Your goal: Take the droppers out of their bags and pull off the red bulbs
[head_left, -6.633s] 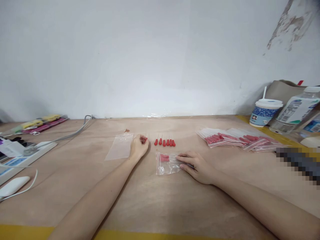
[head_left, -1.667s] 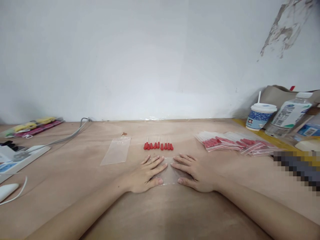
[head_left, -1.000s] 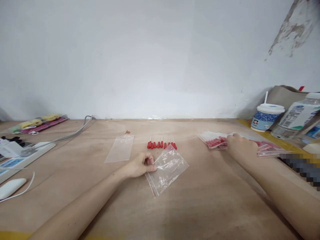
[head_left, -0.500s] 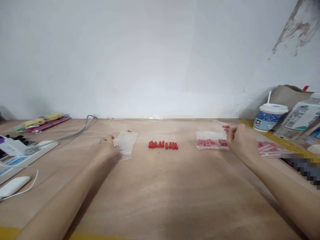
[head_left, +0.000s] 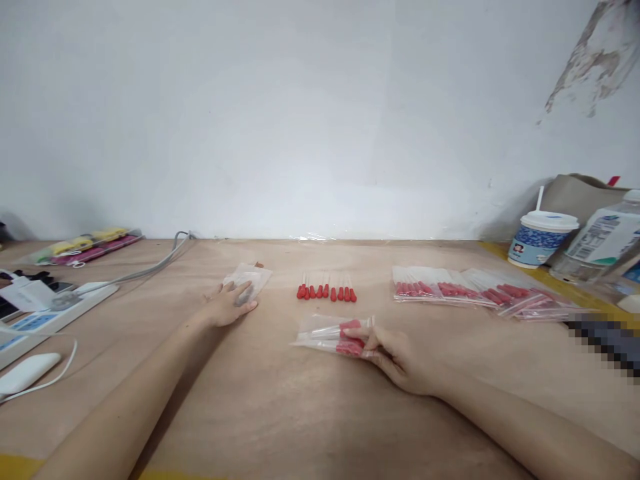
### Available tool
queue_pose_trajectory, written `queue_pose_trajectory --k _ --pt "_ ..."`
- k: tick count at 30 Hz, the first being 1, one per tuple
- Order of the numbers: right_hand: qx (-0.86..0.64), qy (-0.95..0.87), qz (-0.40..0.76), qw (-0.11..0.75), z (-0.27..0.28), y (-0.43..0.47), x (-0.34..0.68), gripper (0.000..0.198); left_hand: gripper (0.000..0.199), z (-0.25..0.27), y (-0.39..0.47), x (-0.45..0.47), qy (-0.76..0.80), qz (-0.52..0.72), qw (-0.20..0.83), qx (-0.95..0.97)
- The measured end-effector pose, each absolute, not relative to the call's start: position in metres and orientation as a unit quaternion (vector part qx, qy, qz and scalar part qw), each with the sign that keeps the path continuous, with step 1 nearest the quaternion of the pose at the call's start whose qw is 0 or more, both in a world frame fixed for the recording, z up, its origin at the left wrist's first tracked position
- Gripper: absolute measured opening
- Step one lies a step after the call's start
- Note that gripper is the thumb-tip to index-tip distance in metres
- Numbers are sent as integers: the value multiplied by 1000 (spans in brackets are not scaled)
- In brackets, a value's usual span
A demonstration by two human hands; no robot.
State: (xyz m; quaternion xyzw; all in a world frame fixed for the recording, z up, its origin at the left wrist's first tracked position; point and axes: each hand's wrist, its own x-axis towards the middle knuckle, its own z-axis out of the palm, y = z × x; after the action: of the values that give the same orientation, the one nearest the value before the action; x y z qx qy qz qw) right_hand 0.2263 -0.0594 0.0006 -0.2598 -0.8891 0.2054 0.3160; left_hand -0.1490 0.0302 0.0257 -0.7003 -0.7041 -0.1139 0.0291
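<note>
My right hand (head_left: 395, 353) pinches the bulb end of a clear plastic bag (head_left: 320, 335) just above the middle of the table. Inside the bag are glass droppers with red rubber bulbs (head_left: 351, 348), the bulbs towards my fingers. My left hand (head_left: 230, 303) lies with fingers spread on some clear plastic bags (head_left: 257, 277), partly covering them. Between and beyond my hands, several red-bulbed droppers (head_left: 326, 291) lie side by side in a row, tips towards the wall. To the right lies an overlapping line of bagged droppers (head_left: 440, 288).
Along the right edge stand a lidded paper cup (head_left: 543, 238) with a straw and a plastic bottle (head_left: 597, 237). On the left are a power strip (head_left: 50, 313) with cables, a white charger-like item (head_left: 27, 373) and a packet with yellow and magenta contents (head_left: 90, 245). The wall rises behind.
My right hand has moved left and nearer from over the bagged droppers, carrying one bag to the middle. My left hand has slid slightly right and spread its fingers over the clear bags.
</note>
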Motion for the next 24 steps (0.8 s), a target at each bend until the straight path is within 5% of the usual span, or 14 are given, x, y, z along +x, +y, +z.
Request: queue_pose_trajectory --k 7,10,15,24 --pt "-272 -893 136 331 -5 -51 218 25 39 45 18 -83 -504 -323 72 -798" --pt "-313 -874 118 352 -7 -45 216 33 27 48 4 -39 -409 -314 -16 -857" --pt "-316 -865 42 389 -14 -35 213 5 25 34 -25 5 -302 -287 -148 -897" --pt "-232 -896 -2 379 -10 -35 213 9 28 20 -35 12 -281 -230 -160 -918"
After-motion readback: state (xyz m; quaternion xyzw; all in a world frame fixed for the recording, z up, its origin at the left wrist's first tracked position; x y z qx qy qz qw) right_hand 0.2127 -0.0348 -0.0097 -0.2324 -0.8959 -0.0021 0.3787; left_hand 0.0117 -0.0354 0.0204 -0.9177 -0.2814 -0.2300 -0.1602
